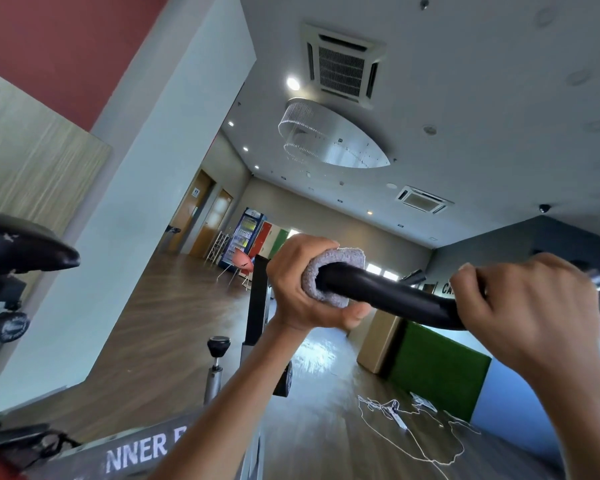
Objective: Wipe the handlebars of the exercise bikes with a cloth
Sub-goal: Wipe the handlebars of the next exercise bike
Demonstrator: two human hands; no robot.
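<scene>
A black curved handlebar (395, 296) of an exercise bike runs across the middle right of the view. My left hand (298, 289) grips a grey cloth (329, 277) that is wrapped around the handlebar's left end. My right hand (530, 313) grips the bare handlebar further right, near its bend. The right end of the bar pokes out behind that hand as a metal tip (598, 282).
A black bike saddle (25, 251) sits at the far left beside a white pillar (129, 220). An adjustment knob (219, 344) and the bike frame (142, 448) lie below. White cables (402, 417) sprawl on the wooden floor near a green box (437, 372).
</scene>
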